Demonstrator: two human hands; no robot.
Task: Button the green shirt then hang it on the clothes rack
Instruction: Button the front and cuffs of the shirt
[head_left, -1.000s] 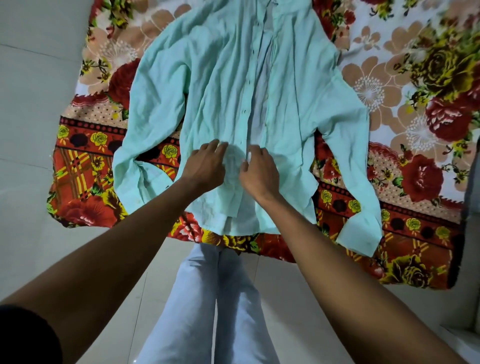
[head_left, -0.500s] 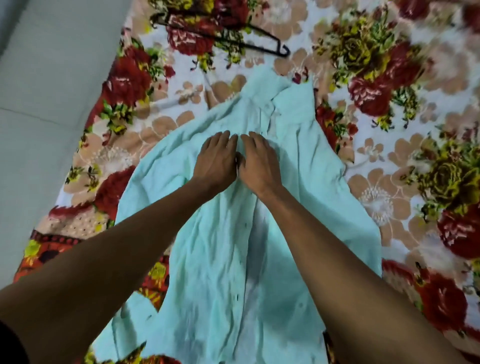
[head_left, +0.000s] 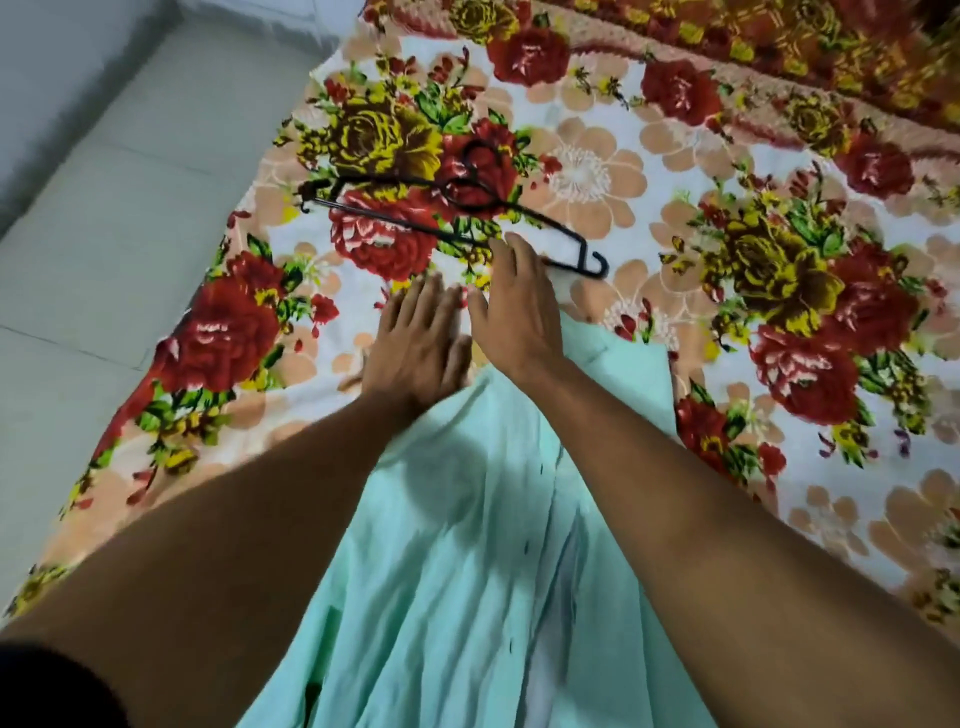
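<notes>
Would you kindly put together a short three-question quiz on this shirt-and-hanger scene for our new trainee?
1. True or false: the black hanger lies on the floral blanket, beyond the collar end of the green shirt.
2. Which hand reaches nearest the hanger? A) left hand B) right hand
3. Fill in: the left hand rests palm-down with its fingers spread, holding ____.

Key
1. True.
2. B: the right hand has its fingertips at the hanger's lower bar, though whether they touch it cannot be told.
3. Nothing.
</notes>
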